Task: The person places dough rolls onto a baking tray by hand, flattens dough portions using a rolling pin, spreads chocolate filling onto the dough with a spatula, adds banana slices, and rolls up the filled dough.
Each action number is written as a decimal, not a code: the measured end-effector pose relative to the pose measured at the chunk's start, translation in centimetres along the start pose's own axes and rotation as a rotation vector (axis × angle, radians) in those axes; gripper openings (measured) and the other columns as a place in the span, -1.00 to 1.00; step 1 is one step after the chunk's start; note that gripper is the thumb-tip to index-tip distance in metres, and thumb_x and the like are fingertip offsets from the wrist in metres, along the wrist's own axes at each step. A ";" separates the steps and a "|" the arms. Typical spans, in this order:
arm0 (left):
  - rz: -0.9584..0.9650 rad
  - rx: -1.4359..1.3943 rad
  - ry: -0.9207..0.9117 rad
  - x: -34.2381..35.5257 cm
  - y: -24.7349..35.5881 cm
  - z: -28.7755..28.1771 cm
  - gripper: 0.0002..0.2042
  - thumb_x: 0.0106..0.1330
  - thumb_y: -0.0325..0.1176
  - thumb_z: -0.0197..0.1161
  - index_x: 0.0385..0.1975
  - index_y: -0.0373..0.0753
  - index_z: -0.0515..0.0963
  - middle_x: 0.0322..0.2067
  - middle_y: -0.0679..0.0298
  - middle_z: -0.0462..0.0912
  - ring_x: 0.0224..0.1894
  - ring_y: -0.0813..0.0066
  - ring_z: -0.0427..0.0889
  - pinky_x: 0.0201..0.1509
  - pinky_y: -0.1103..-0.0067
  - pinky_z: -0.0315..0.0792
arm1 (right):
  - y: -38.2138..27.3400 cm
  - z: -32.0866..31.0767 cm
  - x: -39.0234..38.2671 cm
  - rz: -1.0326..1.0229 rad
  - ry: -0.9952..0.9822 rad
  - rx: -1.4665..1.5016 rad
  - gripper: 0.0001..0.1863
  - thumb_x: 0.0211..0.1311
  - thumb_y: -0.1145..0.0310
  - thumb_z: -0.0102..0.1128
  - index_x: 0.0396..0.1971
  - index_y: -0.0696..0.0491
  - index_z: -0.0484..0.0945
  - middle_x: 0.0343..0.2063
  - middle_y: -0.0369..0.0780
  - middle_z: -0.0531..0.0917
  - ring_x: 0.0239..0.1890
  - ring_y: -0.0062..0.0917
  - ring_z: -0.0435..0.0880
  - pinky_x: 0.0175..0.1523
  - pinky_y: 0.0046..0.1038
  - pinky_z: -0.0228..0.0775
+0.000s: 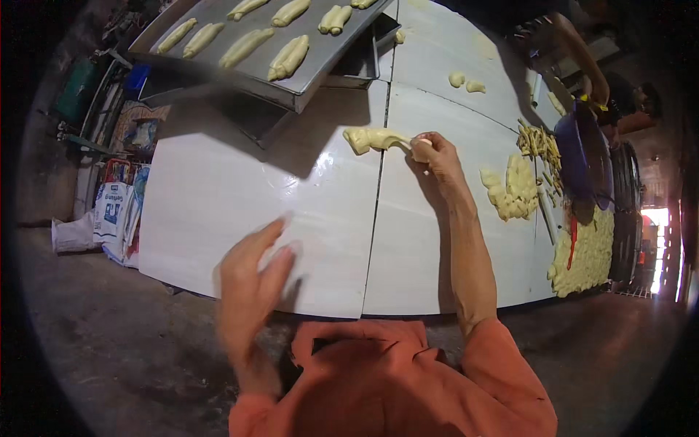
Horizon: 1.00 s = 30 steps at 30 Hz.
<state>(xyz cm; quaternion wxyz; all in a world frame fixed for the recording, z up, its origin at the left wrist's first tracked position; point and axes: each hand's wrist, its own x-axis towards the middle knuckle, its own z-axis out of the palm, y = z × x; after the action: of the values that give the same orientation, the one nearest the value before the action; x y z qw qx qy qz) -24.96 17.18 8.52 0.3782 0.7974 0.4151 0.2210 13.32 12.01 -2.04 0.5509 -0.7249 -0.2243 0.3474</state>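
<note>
And there's the right hand, pinching one end of a pale dough strip — a thin neck running left to a thicker end across the white table's seam. The left hand, blurred, hovers nearer — thumb and fingers parted wide. Shaped dough rolls line a metal tray.

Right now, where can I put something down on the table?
There's bare table between the tray and the left hand, and more between the seam and the right forearm. The right end is crowded with a dough pile, strips and a purple tub; the tray crowds the far left.
</note>
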 end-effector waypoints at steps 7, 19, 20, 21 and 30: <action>0.426 0.524 -0.120 14.5 -1.9 19.9 -0.40 0.56 0.00 0.07 0.48 -0.18 0.31 0.49 0.15 0.35 0.58 0.13 0.20 0.55 -0.24 -0.09 | -1.9 -2.7 -6.0 0.039 -0.130 -0.078 -0.71 0.19 0.22 0.32 -0.19 0.08 0.62 -0.47 -0.35 0.60 -0.47 -0.70 0.51 -0.41 -0.58 0.35; 0.306 0.705 0.064 14.0 -0.3 22.9 -0.33 0.52 -0.06 0.17 0.56 -0.14 0.19 0.56 -0.05 0.14 0.63 0.05 0.06 0.53 -0.33 -0.19 | 1.3 -10.4 -19.0 0.132 -0.206 0.183 -0.72 0.36 0.47 0.29 0.04 0.11 0.54 -0.17 -0.27 0.63 -0.20 -0.66 0.57 -0.10 -0.56 0.47; 0.341 0.646 0.138 12.3 0.8 22.9 -0.33 0.50 -0.11 0.22 0.55 -0.17 0.22 0.54 -0.09 0.19 0.62 0.02 0.09 0.56 -0.25 -0.16 | 3.5 -10.4 -18.5 0.127 -0.206 0.165 -0.67 0.36 0.47 0.29 0.09 0.14 0.53 -0.15 -0.24 0.63 -0.22 -0.67 0.56 -0.12 -0.58 0.46; 0.347 0.655 0.132 10.3 2.3 22.2 -0.33 0.50 -0.11 0.22 0.55 -0.17 0.22 0.54 -0.09 0.19 0.62 0.02 0.09 0.56 -0.25 -0.16 | 4.1 -10.4 -18.2 0.174 -0.252 0.220 -0.65 0.37 0.46 0.29 0.11 0.15 0.51 -0.14 -0.24 0.63 -0.21 -0.66 0.58 -0.12 -0.57 0.48; 0.134 0.008 -0.066 -2.5 6.4 22.5 -0.62 0.38 -0.37 0.36 0.18 -0.30 0.61 0.02 0.07 0.72 0.01 0.16 0.72 0.10 0.36 0.54 | 5.5 -9.5 -16.3 -0.318 -0.368 -0.435 -0.72 0.38 0.27 0.31 0.02 0.04 0.66 0.03 -0.09 0.66 -0.13 -0.22 0.74 -0.06 -0.28 0.61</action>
<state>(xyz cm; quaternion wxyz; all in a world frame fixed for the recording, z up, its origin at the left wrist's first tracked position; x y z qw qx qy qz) -8.26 3.32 -0.41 0.3726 0.8318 0.3491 0.2177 9.36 -7.25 -1.64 0.3805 -0.7066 -0.4997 0.3260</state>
